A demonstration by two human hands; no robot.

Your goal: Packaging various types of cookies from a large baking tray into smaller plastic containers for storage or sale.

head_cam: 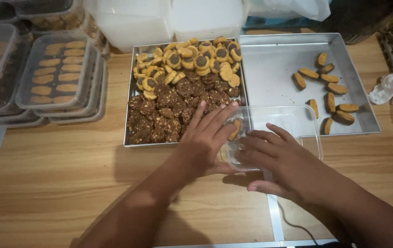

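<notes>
Hands meet at a clear plastic box [274,133] on a wooden table [54,183]. From the head camera, the left hand [205,138] lies flat against the left side of the box, fingers stretched out and close together. A yellow cookie [235,130] shows just under those fingers, inside the box; I cannot tell if the hand is pinching it. The right hand [279,160] rests on the near edge of the box with its fingers spread and bent over the rim, thumb sticking out below.

The box sits at the front of two metal trays and laps over their near edges. The left tray [130,92] is full of dark brown cookies [169,110] in front and round yellow cookies with dark middles [192,59] behind. The right tray [274,69] has only a few long yellow-and-brown cookies [329,87]. Stacks of closed boxes filled with cookies [58,73] stand at the far left. A crumpled white tissue [389,88] lies at the right.
</notes>
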